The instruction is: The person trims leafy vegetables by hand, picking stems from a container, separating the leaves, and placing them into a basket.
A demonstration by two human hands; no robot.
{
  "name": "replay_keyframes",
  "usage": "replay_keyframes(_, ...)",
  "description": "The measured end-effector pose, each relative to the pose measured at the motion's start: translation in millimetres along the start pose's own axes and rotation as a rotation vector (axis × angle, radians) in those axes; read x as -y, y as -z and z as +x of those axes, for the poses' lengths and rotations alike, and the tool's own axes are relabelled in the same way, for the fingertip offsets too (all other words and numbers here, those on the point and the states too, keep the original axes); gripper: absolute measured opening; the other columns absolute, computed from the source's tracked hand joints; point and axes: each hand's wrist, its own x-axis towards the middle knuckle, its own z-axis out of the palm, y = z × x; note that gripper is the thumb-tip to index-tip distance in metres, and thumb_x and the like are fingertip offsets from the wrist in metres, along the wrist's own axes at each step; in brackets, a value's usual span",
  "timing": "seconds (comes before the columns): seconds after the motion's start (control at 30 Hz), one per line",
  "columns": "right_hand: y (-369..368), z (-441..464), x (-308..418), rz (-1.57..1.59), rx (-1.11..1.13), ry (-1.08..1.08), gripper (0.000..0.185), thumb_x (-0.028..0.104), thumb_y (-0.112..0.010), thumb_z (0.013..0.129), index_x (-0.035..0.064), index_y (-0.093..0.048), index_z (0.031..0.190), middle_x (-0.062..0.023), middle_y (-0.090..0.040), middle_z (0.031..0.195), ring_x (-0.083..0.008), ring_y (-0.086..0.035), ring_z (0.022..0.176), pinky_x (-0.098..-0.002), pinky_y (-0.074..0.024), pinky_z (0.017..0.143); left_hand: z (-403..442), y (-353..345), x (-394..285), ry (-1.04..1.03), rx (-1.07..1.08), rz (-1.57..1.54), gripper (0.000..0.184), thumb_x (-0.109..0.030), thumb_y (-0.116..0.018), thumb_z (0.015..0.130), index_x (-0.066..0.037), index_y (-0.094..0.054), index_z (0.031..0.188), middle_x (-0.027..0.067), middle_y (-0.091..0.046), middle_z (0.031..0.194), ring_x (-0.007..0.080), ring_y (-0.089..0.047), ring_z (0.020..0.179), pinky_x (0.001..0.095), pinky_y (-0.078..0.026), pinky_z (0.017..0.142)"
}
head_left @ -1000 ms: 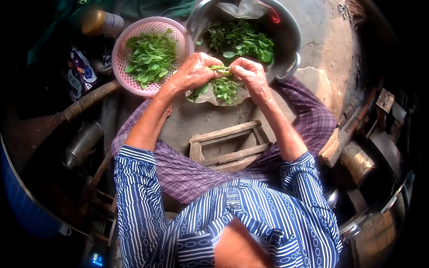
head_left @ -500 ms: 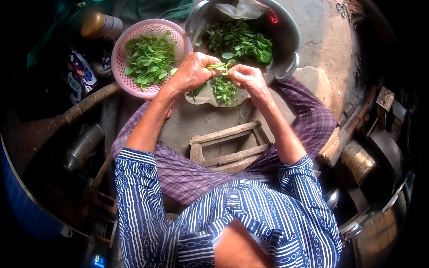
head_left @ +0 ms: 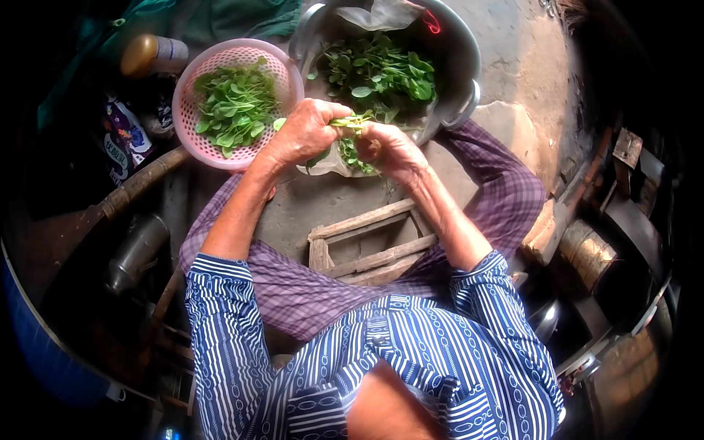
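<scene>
My left hand (head_left: pixel 311 132) is closed around a small bunch of leafy greens (head_left: pixel 349 122), the pale stems sticking out toward the right. My right hand (head_left: pixel 393 151) meets it there, fingers pinched at the stem ends. Leaves hang below the left fist. Behind both hands, a large metal pot (head_left: pixel 469 55) holds a heap of darker greens (head_left: pixel 381 73). To the left, a pink colander (head_left: pixel 181 99) contains a pile of leafy stems (head_left: pixel 236 106). Under my hands, partly hidden, small leafy bits (head_left: pixel 353 155) lie on a plastic sheet (head_left: pixel 334 163).
A low wooden frame stool (head_left: pixel 367 220) stands between my legs. A gold-capped jar (head_left: pixel 155 56) lies behind the colander, and a purple printed packet (head_left: pixel 126 136) sits left of it. A dark metal cylinder (head_left: pixel 138 249) lies at left; wood pieces (head_left: pixel 546 227) are at right.
My right hand has turned and come in closer against the stems beside my left hand, covering more of the small leafy bits. The whole view has shifted slightly.
</scene>
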Motion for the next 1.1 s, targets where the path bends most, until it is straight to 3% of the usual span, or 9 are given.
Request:
replay_keyframes(0.13,-10.3,-1.6,-17.0,0.453,0.17,-0.005,0.009,0.011,-0.06,0.078,0.0057,-0.053,0.077,0.0019,-0.044,0.068,-0.0088,-0.038,0.059,-0.0219,-0.0314,0.052,-0.9,5.1,-3.0,0.066,0.026,-0.173,0.013,-0.009,-0.061,0.077,-0.001,-0.063,0.087,0.0,-0.058,0.066,0.0048,-0.049,0.064,0.0246,-0.043,0.059)
replay_keyframes(0.27,11.0,6.1,-21.2,0.419,0.455,0.096,0.01,0.011,-0.06,0.078,0.0065,-0.052,0.075,0.0023,-0.038,0.066,-0.0096,-0.032,0.06,-0.0217,-0.0293,0.053,-3.7,20.7,6.5,0.088,0.117,-0.041,0.015,-0.012,-0.061,0.077,0.0,-0.062,0.086,0.0016,-0.056,0.064,0.0062,-0.047,0.062,0.0256,-0.042,0.059)
replay_keyframes(0.4,75.0,38.6,-29.3,-0.818,-0.087,0.092,0.027,0.027,-0.067,0.076,0.0045,-0.06,0.09,-0.001,-0.057,0.067,-0.0139,-0.052,0.055,-0.0271,-0.0435,0.053,-8.5,24.9,7.7,0.136,0.017,-0.126,0.017,-0.015,-0.062,0.077,0.001,-0.062,0.085,0.0064,-0.053,0.06,0.0097,-0.047,0.059,0.0287,-0.041,0.058)
replay_keyframes(0.5,94.1,43.4,-46.1,-1.981,-0.29,0.32,0.038,0.028,-0.065,0.077,0.0068,-0.059,0.108,-0.013,-0.059,0.104,-0.0313,-0.058,0.093,-0.0401,-0.0468,0.082,-6.8,40.1,18.5,0.165,-0.052,0.05,0.017,-0.011,-0.059,0.078,0.0,-0.061,0.089,0.0047,-0.062,0.073,0.0123,-0.056,0.067,0.0282,-0.043,0.061)
replay_keyframes(0.6,91.9,72.2,-22.7,-1.781,-0.335,0.376,0.026,0.026,-0.06,0.078,0.0091,-0.063,0.097,-0.0161,-0.059,0.096,-0.0313,-0.058,0.091,-0.0399,-0.0466,0.078,-17.0,54.3,47.2,0.051,-0.415,0.755,0.017,-0.016,-0.052,0.076,-0.005,-0.058,0.088,0.0184,-0.061,0.084,0.039,-0.057,0.08,0.0471,-0.043,0.068)
replay_keyframes(0.7,57.9,109.9,10.0,-1.624,-0.411,0.621,0.019,0.023,-0.052,0.077,0.0089,-0.065,0.082,-0.0167,-0.06,0.083,-0.0352,-0.059,0.08,-0.0435,-0.0474,0.071,-26.7,71.8,62.0,0.468,-0.318,1.084,0.018,-0.014,-0.049,0.075,-0.006,-0.055,0.091,0.0152,-0.058,0.096,0.0364,-0.057,0.088,0.0507,-0.043,0.075)
replay_keyframes(0.73,46.1,125.3,20.1,-1.626,-0.443,0.665,0.02,0.023,-0.052,0.076,0.0099,-0.065,0.083,-0.0165,-0.06,0.084,-0.035,-0.059,0.081,-0.0433,-0.0474,0.071,-27.0,75.4,54.7,0.605,-0.276,0.993,0.026,-0.016,-0.046,0.082,-0.005,-0.056,0.104,0.0159,-0.053,0.11,0.0355,-0.052,0.103,0.061,-0.031,0.087)
replay_keyframes(0.87,33.3,187.8,35.6,-1.604,-0.454,0.762,0.02,0.023,-0.054,0.075,0.0105,-0.065,0.086,-0.0168,-0.06,0.085,-0.035,-0.059,0.082,-0.0437,-0.0482,0.071,-33.1,72.2,40.7,0.515,-0.389,1.112,0.055,-0.026,-0.059,0.08,-0.006,-0.041,0.127,0.0171,-0.042,0.127,0.0364,-0.038,0.119,0.0599,-0.027,0.094)
replay_keyframes(1.1,31.1,251.2,16.9,-1.712,-0.603,0.601,0.022,0.026,-0.061,0.069,0.014,-0.063,0.087,-0.0142,-0.059,0.095,-0.0343,-0.06,0.083,-0.0458,-0.0491,0.069,-30.3,62.1,22.2,0.201,-0.424,1.049,0.037,-0.021,-0.062,0.074,-0.007,-0.056,0.108,0.0083,-0.056,0.112,0.0252,-0.048,0.108,0.042,-0.035,0.089)
